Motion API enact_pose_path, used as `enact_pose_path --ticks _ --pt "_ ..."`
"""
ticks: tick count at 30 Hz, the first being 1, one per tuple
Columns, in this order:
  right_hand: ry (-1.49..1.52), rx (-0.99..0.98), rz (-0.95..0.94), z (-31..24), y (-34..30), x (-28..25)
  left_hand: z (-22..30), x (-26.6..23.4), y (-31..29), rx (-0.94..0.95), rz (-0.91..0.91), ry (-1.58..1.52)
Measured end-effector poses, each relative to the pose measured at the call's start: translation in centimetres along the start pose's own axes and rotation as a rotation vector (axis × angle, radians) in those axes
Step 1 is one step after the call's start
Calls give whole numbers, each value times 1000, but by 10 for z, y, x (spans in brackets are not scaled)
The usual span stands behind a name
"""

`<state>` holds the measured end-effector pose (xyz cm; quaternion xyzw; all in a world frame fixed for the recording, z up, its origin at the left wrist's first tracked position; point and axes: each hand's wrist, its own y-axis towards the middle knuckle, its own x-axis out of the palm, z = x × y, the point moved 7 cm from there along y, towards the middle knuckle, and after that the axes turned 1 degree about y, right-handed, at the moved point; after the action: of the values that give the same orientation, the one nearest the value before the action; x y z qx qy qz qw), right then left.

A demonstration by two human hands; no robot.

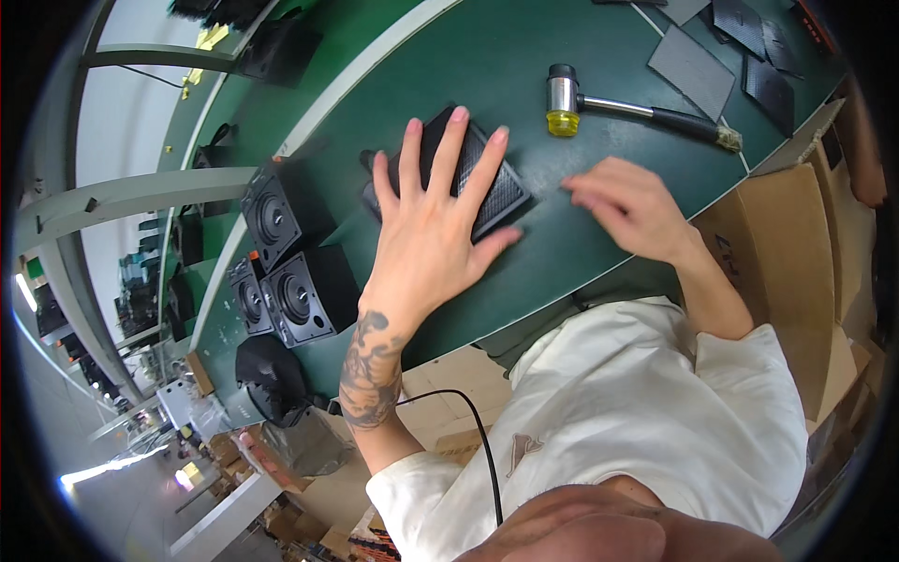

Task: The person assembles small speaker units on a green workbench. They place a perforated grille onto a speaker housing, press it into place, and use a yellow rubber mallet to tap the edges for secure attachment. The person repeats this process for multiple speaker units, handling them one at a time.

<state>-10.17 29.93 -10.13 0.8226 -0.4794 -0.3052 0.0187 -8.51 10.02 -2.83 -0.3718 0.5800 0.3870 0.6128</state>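
Note:
My left hand lies spread over a black box with a mesh grille on the green bench. Its fingers are stretched apart across the top, and the hand covers much of the box. To the right of it, my right hand hovers by the bench's near edge, a little blurred. Its fingers are curled together, and nothing shows in them. Beyond that hand lies a mallet with a metal head, a yellow face, a black face and a dark grip.
Several black speakers stand at the left, beside a dark bag-like bundle. Flat dark panels lie at the far right of the green bench. An open cardboard box stands off the right edge. A black cable hangs before me.

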Motion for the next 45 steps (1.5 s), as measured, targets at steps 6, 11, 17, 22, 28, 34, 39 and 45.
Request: enact_pose_path --ticks 6,11,17,22,28,34,39,45 --pt "111 69 6 10 4 -3 -36 -15 -5 112 240 -304" --pt "104 -57 -44 0 3 -3 -100 20 -101 -181 836 -1067" --pt "120 -49 -24 1 0 -7 -91 0 -158 -628 656 -971" --pt "101 -57 -50 2 0 -2 -97 -41 -114 -627 322 -624" --pt "129 -100 -2 1 0 -10 -104 -67 6 -399 23 -167" --pt "125 -123 10 -2 3 -17 -165 -80 136 -55 235 -236" --pt "161 -112 -50 -2 4 -16 -189 -64 234 -15 228 -179" --pt "225 -93 -72 6 5 -24 -298 -71 263 -219 77 -598"
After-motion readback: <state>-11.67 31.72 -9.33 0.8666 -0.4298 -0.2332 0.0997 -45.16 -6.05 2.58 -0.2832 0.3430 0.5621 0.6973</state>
